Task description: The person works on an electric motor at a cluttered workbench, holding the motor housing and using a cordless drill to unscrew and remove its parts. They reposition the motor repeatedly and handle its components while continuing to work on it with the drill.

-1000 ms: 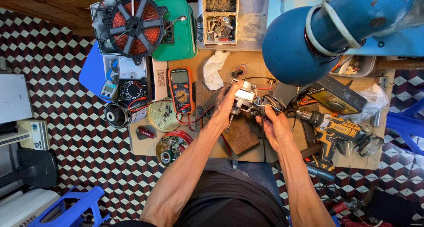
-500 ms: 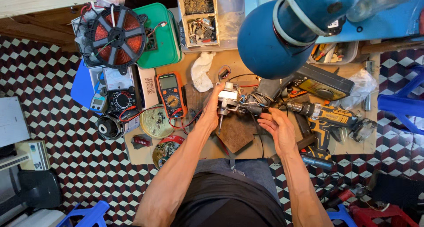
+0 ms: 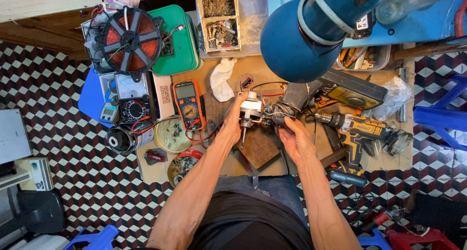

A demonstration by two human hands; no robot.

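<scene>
Middle of the frame, the left hand [image 3: 232,122] has its grip wrapped around a small grey motor [image 3: 251,110], fingers curled over the metal body with the shaft poking down toward a brown wooden block [image 3: 259,148] on the worktop [image 3: 272,168]. The motor sits just above the block, held up off it. The right hand [image 3: 293,137] is just right of the motor, fingers pinched on the bundle of thin wires [image 3: 275,115] coming off it, so that grip is closed on the wiring, not the motor body.

Stuff around it: an orange multimeter [image 3: 188,104] lies left of centre with red leads trailing toward the hands. Further left there's an analogue meter [image 3: 133,103] and a round plate [image 3: 171,134] with small parts. Upper left has a black fan-shaped frame with a copper coil [image 3: 129,38] next to a green box [image 3: 181,36]. A wooden tray of screws and bits [image 3: 219,21] sits at top centre, with a white rag [image 3: 222,78] just below it. A big blue lamp shade [image 3: 292,41] hangs over the upper right. Right of the hands lies a yellow and black cordless drill [image 3: 357,128]. The floor is red, black and white cube-pattern tile [image 3: 58,148].
</scene>
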